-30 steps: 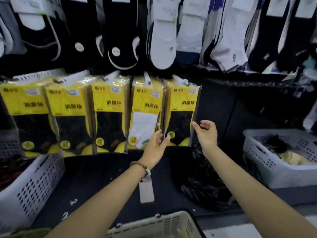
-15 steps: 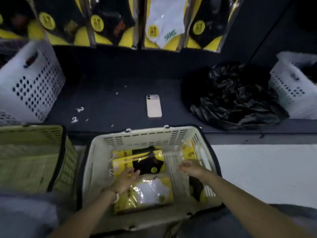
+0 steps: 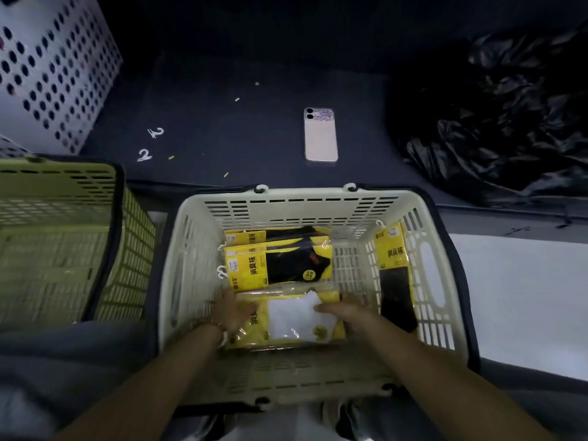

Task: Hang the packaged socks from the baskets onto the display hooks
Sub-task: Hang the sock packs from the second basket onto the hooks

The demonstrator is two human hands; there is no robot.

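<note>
A cream basket (image 3: 305, 203) in front of me holds several yellow sock packages. The nearest one, a white sock package (image 3: 297, 318), lies flat on the basket floor. My left hand (image 3: 234, 308) lies on its left end with fingers spread. My right hand (image 3: 348, 313) holds its right end, thumb on top of the white sock. Behind it lie black sock packages (image 3: 280, 265), stacked. Another black sock package (image 3: 394, 268) leans against the basket's right wall. The display hooks are out of view.
A green basket (image 3: 63, 237) stands to the left. A white perforated basket (image 3: 47, 78) sits at the far left on the dark shelf. On that shelf lie a phone (image 3: 320, 135), loose white hooks (image 3: 149, 144) and a crumpled black plastic bag (image 3: 496, 122).
My view dropped from the hanging display down to the cream basket. Both hands came away from the hung packages, reached into the basket and settled on the white sock package.
</note>
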